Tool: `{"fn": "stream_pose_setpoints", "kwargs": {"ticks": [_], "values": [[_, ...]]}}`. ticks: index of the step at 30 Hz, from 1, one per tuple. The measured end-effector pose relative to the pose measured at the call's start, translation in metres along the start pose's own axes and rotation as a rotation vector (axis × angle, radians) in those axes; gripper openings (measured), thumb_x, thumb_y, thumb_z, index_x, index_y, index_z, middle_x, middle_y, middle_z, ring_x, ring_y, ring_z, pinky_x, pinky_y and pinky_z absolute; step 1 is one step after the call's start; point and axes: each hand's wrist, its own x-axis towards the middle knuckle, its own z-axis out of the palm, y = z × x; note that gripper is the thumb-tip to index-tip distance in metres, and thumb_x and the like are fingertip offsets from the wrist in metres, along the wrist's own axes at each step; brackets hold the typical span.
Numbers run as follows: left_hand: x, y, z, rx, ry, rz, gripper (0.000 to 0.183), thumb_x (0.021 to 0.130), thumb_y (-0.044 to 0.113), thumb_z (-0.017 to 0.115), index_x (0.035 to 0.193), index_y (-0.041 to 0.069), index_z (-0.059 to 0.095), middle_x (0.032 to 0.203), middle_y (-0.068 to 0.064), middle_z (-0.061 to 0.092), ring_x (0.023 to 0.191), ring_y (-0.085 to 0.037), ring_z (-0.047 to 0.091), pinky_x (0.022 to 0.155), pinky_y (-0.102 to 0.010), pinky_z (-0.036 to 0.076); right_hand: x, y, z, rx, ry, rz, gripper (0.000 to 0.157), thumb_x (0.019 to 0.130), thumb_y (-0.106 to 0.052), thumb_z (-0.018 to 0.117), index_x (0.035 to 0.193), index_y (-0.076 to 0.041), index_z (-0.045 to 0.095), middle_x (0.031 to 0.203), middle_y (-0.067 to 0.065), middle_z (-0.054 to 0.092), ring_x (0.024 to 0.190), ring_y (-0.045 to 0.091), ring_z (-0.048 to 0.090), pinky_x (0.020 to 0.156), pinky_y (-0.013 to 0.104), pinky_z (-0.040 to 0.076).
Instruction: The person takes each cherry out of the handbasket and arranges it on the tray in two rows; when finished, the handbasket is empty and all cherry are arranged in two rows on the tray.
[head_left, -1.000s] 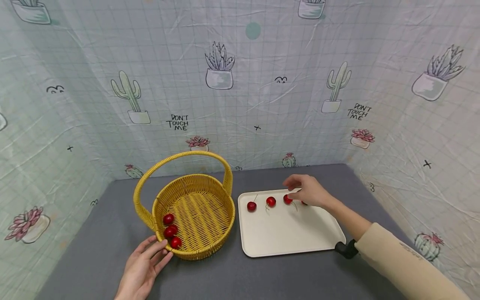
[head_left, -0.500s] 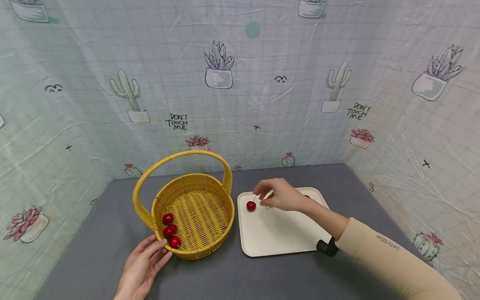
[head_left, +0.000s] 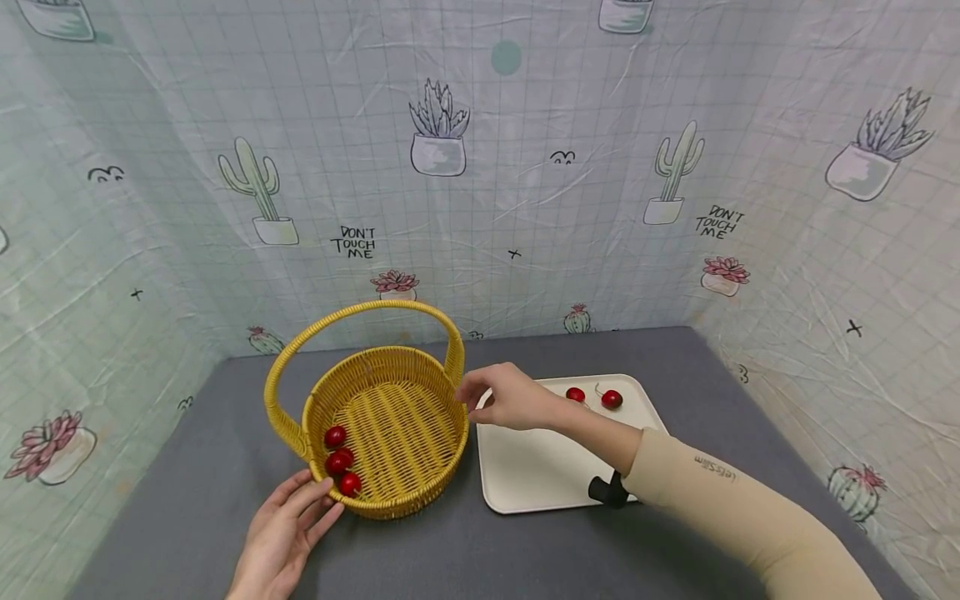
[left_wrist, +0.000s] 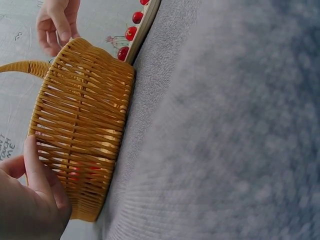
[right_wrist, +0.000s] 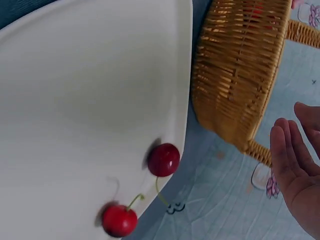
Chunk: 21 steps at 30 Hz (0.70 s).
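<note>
A yellow wicker basket (head_left: 405, 442) with a tall arched handle stands on the left. My left hand (head_left: 277, 533) grips its near-left rim, one fingertip over the edge and the thumb against the outer wall. Beside that spot, inside, lie several red cherries (head_left: 337, 461). My right hand (head_left: 502, 398) hovers by the basket's right rim, fingers loosely bent, thumb apart, nothing between them. Below its forearm, the white tray (head_left: 525, 483) bears more cherries (head_left: 612, 400) along the far side. In the right wrist view, a dark cherry (right_wrist: 163, 160) and a brighter cherry (right_wrist: 119, 220) lie near the tray's corner.
The tray stands just right of the basket on a grey tabletop (head_left: 420, 558). A cactus-print cloth (head_left: 510, 208) hangs behind and on both sides. A black wrist camera (head_left: 607, 492) juts out below the right sleeve.
My right hand has swept left from over the tray's far-side cherries to the basket's right rim, carrying nothing visible. My left hand and the basket have stayed in place.
</note>
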Motion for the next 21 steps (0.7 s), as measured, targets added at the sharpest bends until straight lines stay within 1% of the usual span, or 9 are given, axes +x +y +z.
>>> {"fn": "stream_pose_setpoints", "kwargs": {"ticks": [4, 11, 13, 17, 21], "values": [[0.0, 0.001, 0.0, -0.005, 0.0, -0.002, 0.025, 0.101, 0.007, 0.066, 0.115, 0.02, 0.049, 0.102, 0.005, 0.062, 0.088, -0.008, 0.065, 0.099, -0.034, 0.058, 0.011, -0.003, 0.011, -0.029, -0.022, -0.023, 0.024, 0.091, 0.003, 0.073, 0.113, -0.007, 0.072, 0.103, 0.0, 0.071, 0.09, 0.008, 0.066, 0.078, 0.021, 0.06], [0.0, 0.002, 0.0, -0.005, 0.0, -0.004, 0.028, 0.101, 0.007, 0.066, 0.117, 0.02, 0.047, 0.102, 0.005, 0.062, 0.088, -0.007, 0.065, 0.099, -0.034, 0.058, 0.027, -0.01, 0.031, -0.048, -0.098, -0.063, 0.023, 0.093, 0.001, 0.073, 0.113, -0.009, 0.072, 0.104, 0.001, 0.072, 0.091, 0.005, 0.065, 0.078, 0.019, 0.058], [0.0, 0.002, -0.001, -0.001, 0.0, -0.004, 0.028, 0.101, 0.008, 0.066, 0.117, 0.02, 0.047, 0.102, 0.005, 0.062, 0.088, -0.007, 0.065, 0.099, -0.034, 0.058, 0.031, -0.013, 0.038, -0.054, -0.118, -0.073, 0.022, 0.093, 0.0, 0.074, 0.112, -0.01, 0.072, 0.102, 0.0, 0.071, 0.091, 0.005, 0.065, 0.078, 0.018, 0.057], [-0.001, 0.001, -0.001, -0.005, 0.002, -0.002, 0.026, 0.101, 0.008, 0.066, 0.115, 0.021, 0.048, 0.102, 0.005, 0.063, 0.088, -0.007, 0.065, 0.099, -0.034, 0.058, 0.039, -0.018, 0.05, -0.062, -0.152, -0.102, 0.02, 0.093, -0.001, 0.074, 0.111, -0.009, 0.072, 0.103, 0.004, 0.072, 0.093, 0.008, 0.067, 0.079, 0.016, 0.056], [-0.001, 0.0, 0.0, -0.01, 0.001, 0.005, 0.026, 0.101, 0.008, 0.067, 0.115, 0.021, 0.049, 0.102, 0.006, 0.063, 0.088, -0.007, 0.065, 0.1, -0.034, 0.058, 0.045, -0.018, 0.061, -0.066, -0.182, -0.128, 0.019, 0.094, -0.002, 0.074, 0.112, -0.007, 0.072, 0.104, 0.009, 0.073, 0.093, 0.007, 0.067, 0.081, 0.015, 0.056]]}}
